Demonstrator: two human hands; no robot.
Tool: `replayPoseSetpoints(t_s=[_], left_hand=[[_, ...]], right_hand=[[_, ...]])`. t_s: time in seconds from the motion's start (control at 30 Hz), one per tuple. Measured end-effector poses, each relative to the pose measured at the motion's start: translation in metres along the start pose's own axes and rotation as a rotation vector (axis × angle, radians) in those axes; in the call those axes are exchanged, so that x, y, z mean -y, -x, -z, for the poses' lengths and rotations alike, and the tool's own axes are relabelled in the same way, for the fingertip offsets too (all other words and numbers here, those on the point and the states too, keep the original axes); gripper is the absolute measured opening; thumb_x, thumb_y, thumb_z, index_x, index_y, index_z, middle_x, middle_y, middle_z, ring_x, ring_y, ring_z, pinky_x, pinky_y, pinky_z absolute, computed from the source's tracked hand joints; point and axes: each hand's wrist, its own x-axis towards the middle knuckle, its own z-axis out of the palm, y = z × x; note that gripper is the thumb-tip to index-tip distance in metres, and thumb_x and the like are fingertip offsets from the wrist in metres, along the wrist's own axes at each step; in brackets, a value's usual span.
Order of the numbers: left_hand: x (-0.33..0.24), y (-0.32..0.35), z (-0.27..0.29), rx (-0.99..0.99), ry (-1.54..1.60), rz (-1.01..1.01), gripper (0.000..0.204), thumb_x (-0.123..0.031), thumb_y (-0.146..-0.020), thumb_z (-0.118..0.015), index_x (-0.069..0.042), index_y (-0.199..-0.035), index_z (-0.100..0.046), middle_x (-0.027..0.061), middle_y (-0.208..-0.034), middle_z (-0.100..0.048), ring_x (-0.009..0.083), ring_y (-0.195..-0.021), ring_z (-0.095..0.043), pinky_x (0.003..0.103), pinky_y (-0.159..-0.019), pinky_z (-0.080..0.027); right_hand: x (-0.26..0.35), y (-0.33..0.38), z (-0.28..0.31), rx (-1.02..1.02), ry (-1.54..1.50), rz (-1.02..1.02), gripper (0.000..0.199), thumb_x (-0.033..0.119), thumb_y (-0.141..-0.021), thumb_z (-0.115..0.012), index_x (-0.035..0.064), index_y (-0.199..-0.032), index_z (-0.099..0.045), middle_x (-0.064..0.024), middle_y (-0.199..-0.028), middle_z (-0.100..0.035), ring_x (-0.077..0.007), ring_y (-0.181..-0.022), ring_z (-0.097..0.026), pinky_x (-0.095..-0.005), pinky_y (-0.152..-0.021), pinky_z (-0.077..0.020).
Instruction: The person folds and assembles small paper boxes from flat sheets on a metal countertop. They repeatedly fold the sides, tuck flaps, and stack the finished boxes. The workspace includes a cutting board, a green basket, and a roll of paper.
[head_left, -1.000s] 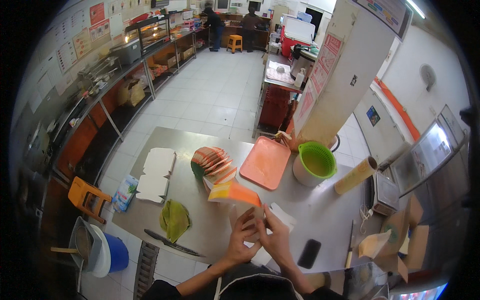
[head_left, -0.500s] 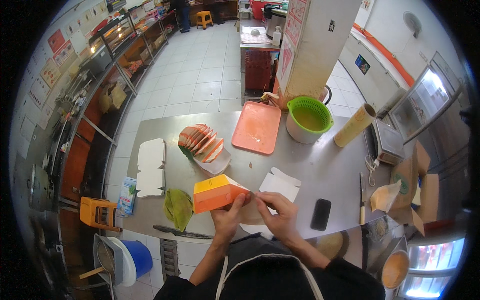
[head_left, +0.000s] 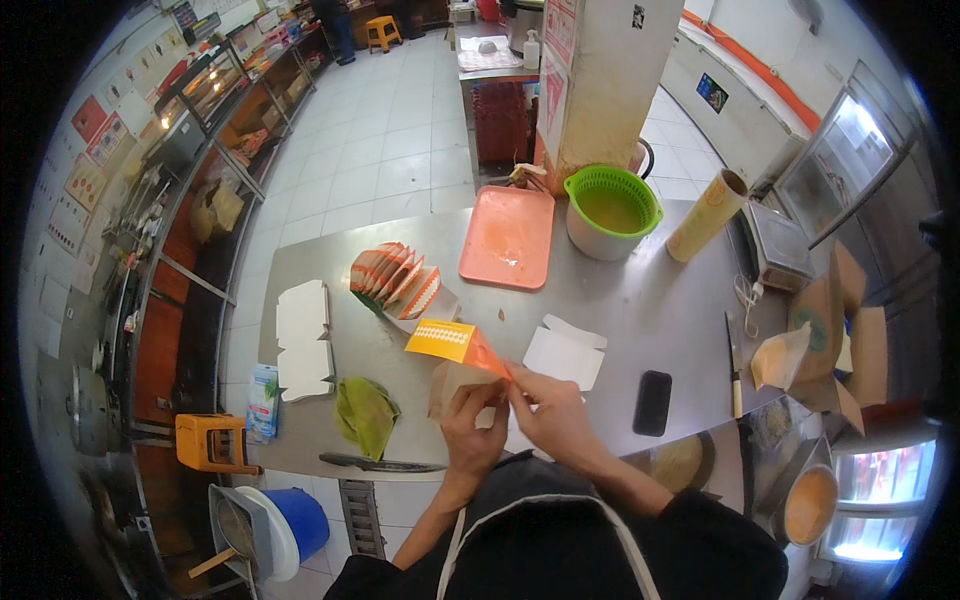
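An orange and yellow paperboard box (head_left: 440, 340) is between my hands near the front of the table, tilted, with a brownish face showing below its yellow panel. My left hand (head_left: 474, 428) is closed at its lower side, fingers bent. My right hand (head_left: 556, 412) pinches the orange corner on the right, close to the left fingertips. Just beyond the box stands a fanned stack of orange and white printed cartons (head_left: 392, 276). To the right of it lies a flat white carton blank (head_left: 566, 354). My palms hide part of the box.
Along the left are white carton blanks (head_left: 304, 342), a green cloth (head_left: 366, 412) and a dark knife (head_left: 380, 464). Farther back sit a pink tray (head_left: 508, 240), a bucket with a green colander (head_left: 612, 215) and a film roll (head_left: 706, 218). A phone (head_left: 653, 403) and another knife (head_left: 735, 370) lie right.
The box has been turned and tilted, so its yellow panel faces up and a brownish face shows. My left hand has moved right and closer to my right hand. The view has shifted slightly.
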Motion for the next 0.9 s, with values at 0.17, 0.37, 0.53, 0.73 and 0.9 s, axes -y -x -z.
replayPoseSetpoints(t_s=[0.17,0.37,0.53,0.73,0.9], left_hand=[[0.006,0.013,0.004,-0.103,0.49,0.624,0.016,0.005,-0.094,-0.075,0.0,-0.109,-0.075,0.0069,-0.107,-0.075,0.0165,-0.091,-0.072,0.032,-0.088,-0.059],[0.005,0.001,0.038,0.041,0.73,0.491,0.026,0.006,-0.094,-0.075,0.002,-0.119,-0.073,0.0094,-0.114,-0.076,0.0161,-0.104,-0.073,0.031,-0.096,-0.057],[0.013,-0.005,0.059,0.207,0.714,0.561,0.027,0.006,-0.091,-0.078,0.003,-0.117,-0.075,0.0105,-0.108,-0.078,0.0174,-0.099,-0.074,0.032,-0.093,-0.058],[0.023,0.0,0.052,0.092,0.825,0.542,0.029,0.009,-0.09,-0.076,0.002,-0.118,-0.076,0.0099,-0.107,-0.078,0.0149,-0.094,-0.074,0.029,-0.089,-0.059],[0.023,-0.003,0.051,0.012,0.892,0.583,0.027,0.01,-0.09,-0.076,0.0,-0.115,-0.076,0.0095,-0.109,-0.078,0.0147,-0.095,-0.074,0.029,-0.088,-0.059]], right_hand=[[-0.011,-0.005,0.002,-0.092,-0.037,0.12,0.018,0.008,-0.09,-0.079,0.0015,-0.107,-0.077,-0.0132,-0.1,-0.071,-0.0287,-0.079,-0.07,-0.0364,-0.07,-0.0565],[-0.01,-0.012,-0.007,0.08,-0.095,0.265,0.016,0.012,-0.089,-0.081,0.0016,-0.101,-0.075,-0.0118,-0.095,-0.067,-0.0276,-0.079,-0.068,-0.0366,-0.07,-0.0555],[-0.007,-0.022,-0.003,0.242,-0.2,0.155,0.017,0.014,-0.09,-0.081,0.0009,-0.099,-0.075,-0.0118,-0.09,-0.069,-0.0278,-0.073,-0.068,-0.0368,-0.067,-0.0551],[0.003,-0.019,-0.014,0.135,-0.257,0.09,0.013,0.013,-0.092,-0.08,0.002,-0.098,-0.075,-0.0111,-0.09,-0.07,-0.0244,-0.071,-0.069,-0.0346,-0.064,-0.054],[0.007,-0.021,-0.025,0.05,-0.184,0.12,0.012,0.004,-0.089,-0.081,-0.0008,-0.099,-0.075,-0.01,-0.091,-0.071,-0.017,-0.072,-0.07,-0.029,-0.066,-0.0559]])
